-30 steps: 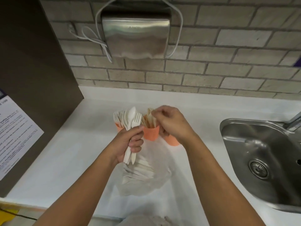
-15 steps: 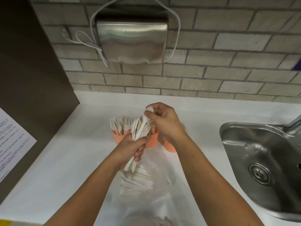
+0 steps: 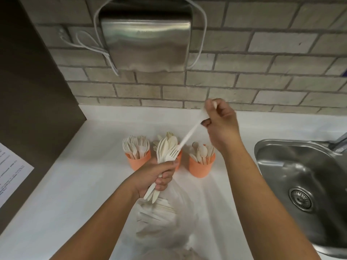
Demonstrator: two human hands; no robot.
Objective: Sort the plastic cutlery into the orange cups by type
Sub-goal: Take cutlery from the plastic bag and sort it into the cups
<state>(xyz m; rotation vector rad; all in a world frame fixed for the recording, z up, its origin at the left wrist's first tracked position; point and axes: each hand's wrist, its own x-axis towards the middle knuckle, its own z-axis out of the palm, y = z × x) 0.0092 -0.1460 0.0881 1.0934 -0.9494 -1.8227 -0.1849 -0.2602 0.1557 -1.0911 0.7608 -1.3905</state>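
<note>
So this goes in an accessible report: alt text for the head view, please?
Right hand pulls one utensil from a bundle gripped by the left hand, above three orange cups of cutlery on a white counter beside a sink.

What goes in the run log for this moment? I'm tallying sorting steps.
left hand: grips cutlery bundle | right hand: lifts one piece from it | fork cup: holds forks | bag: unsorted cutlery

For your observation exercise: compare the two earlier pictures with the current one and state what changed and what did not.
The right hand left the middle cup, pinched one white utensil at the top of the bundle and has drawn it up and to the right, almost clear. The left hand keeps gripping the bundle. The three orange cups and the plastic bag stay in place.
</note>
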